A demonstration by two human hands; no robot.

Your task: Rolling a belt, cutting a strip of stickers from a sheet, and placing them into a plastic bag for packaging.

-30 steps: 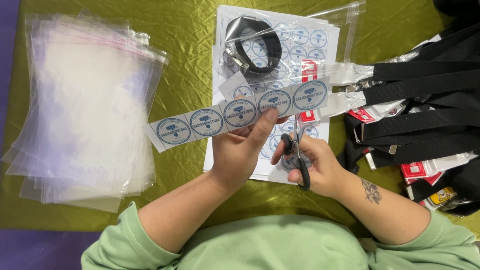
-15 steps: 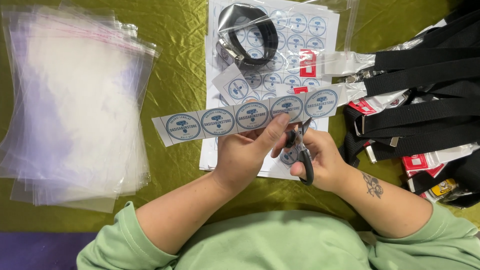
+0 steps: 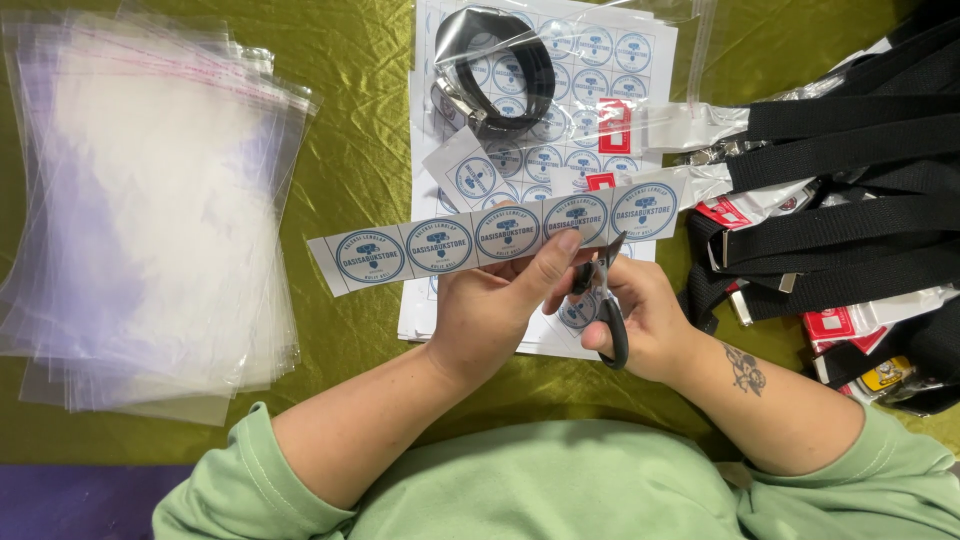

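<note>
My left hand (image 3: 495,305) pinches a white paper strip (image 3: 440,245) printed with several round blue stickers, holding it level above the table. My right hand (image 3: 645,320) grips small black-handled scissors (image 3: 608,300), whose blades point up at the strip's lower edge between two stickers near its right end. Under the hands lies a white sheet of the same round stickers (image 3: 590,70).
A thick stack of clear plastic bags (image 3: 150,210) lies at the left on the green cloth (image 3: 350,130). A bagged coiled black belt (image 3: 500,70) rests on the sticker sheet. A pile of black belts with red-and-white tags (image 3: 850,200) fills the right side.
The strip and both hands have stayed in nearly the same place. The scissor blades have come up against the strip's lower edge near its right end.
</note>
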